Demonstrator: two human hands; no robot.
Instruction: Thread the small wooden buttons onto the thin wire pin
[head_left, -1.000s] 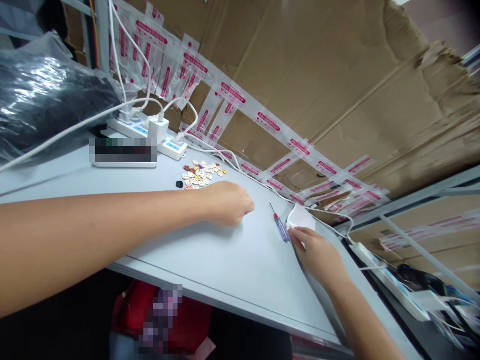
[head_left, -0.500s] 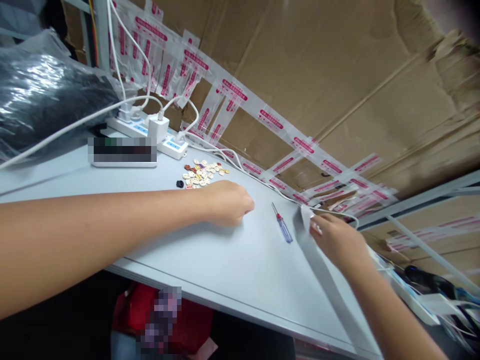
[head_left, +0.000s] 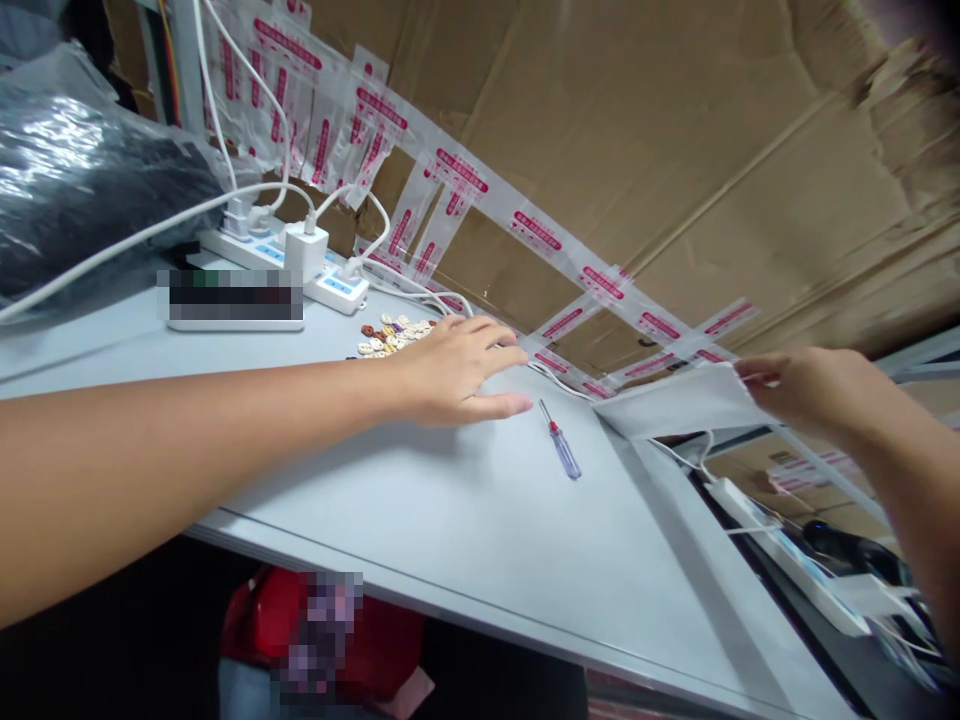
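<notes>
My left hand is open, its fingers spread over the table, beside a pile of small buttons that it partly hides. Nothing shows in that hand. At the right, my right hand pinches the corner of a white sheet, which hangs raised and slanted over the table's back right edge. Between the hands lies a screwdriver with a clear purple handle and a red collar, its tip toward the cardboard.
A white power strip with plugs and cables stands at the back left, near a blurred device and a dark plastic-wrapped bundle. Taped cardboard rises behind. Another power strip lies beyond the right edge.
My left hand has opened from a closed shape and spread its fingers. My right hand has moved up and right, and much more of the white sheet shows.
</notes>
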